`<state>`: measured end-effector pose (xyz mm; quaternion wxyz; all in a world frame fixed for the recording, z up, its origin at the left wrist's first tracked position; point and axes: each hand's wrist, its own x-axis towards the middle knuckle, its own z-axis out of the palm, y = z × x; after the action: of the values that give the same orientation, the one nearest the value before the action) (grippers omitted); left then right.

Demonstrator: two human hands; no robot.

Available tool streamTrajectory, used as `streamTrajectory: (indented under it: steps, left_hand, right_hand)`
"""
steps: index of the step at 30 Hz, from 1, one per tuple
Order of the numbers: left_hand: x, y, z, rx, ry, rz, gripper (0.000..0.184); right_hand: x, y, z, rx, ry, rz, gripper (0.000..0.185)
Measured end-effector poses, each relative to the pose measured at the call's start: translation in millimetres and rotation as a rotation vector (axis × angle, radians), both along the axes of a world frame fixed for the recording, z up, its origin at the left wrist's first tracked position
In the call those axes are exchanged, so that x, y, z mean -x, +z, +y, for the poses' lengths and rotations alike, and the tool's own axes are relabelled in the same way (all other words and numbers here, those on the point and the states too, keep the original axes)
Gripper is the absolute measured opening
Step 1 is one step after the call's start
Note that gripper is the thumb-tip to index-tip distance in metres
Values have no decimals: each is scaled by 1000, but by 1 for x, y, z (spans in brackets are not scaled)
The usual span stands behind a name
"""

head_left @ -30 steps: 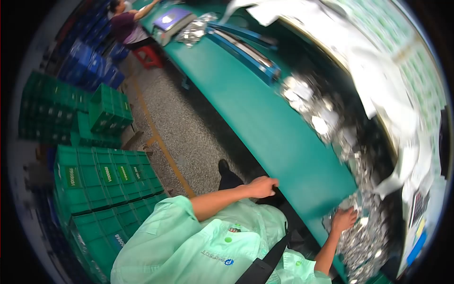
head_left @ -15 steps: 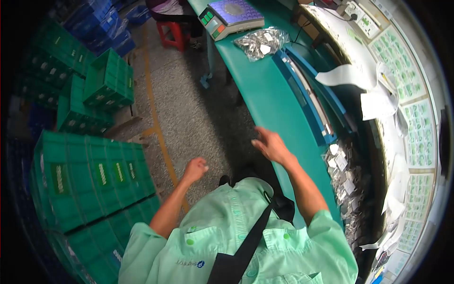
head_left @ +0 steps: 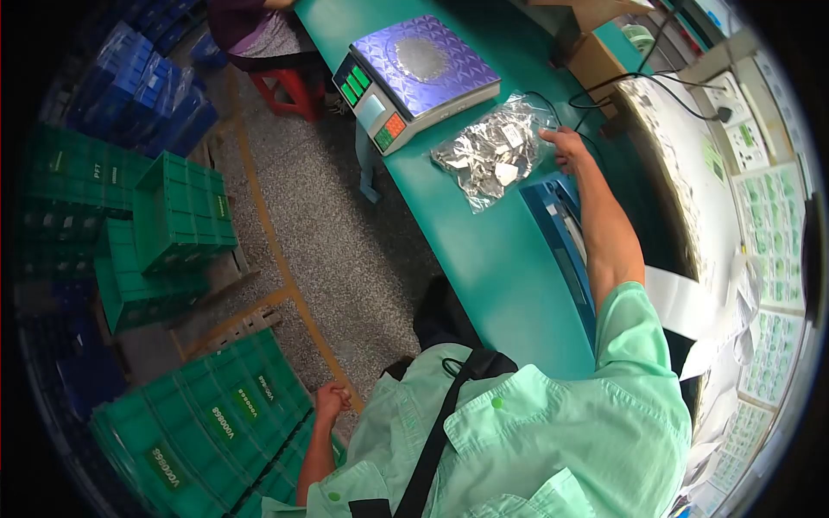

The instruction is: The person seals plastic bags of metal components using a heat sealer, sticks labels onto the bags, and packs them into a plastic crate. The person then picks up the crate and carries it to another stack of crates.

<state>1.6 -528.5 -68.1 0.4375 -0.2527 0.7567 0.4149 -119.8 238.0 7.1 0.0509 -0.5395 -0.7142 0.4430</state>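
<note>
My right hand reaches over the green table to the right edge of a clear plastic bag of shiny metal parts, its fingers closed on that edge. The bag lies flat just in front of a digital scale with a purple patterned plate. My left hand is low beside the stacked green crates, fingers curled; whatever is inside them, if anything, is hidden. A blue sealing device lies partly under my right forearm.
Green crates stand at the lower left, more green and blue crates behind. Someone sits on a red stool beyond the table. Cables, a cardboard box and white paper are on the right.
I have moved along the table toward the scale. My right hand has left the loose metal parts and reached forward to the bag. My left hand has moved down near the crates.
</note>
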Motion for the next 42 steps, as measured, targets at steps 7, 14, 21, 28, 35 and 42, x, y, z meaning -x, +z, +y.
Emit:
streamTrajectory:
  steps: [7, 14, 21, 28, 35, 42]
  left_hand:
    - [95, -10, 45, -56, -148, -8, 24]
    - [237, -18, 176, -343, -652, 398, 20]
    - [282, 172, 359, -809, -1044, 672, 53]
    - [187, 206, 457, -1241, -1708, 1307, 67]
    - [96, 201, 470, -1428, -2056, 793, 56]
    - [60, 193, 503, -1254, -2098, 1018, 23]
  right_hand:
    - [34, 22, -32, 145, 124, 467, 15]
    - [-4, 146, -176, -484, 333, 476, 24]
    - [-80, 146, -272, -755, 315, 326, 33]
    - [-140, 153, -347, -807, 302, 119, 27]
    - [-206, 135, -361, -780, 212, 231, 27]
    - [-265, 148, -336, -787, 69, 353, 27]
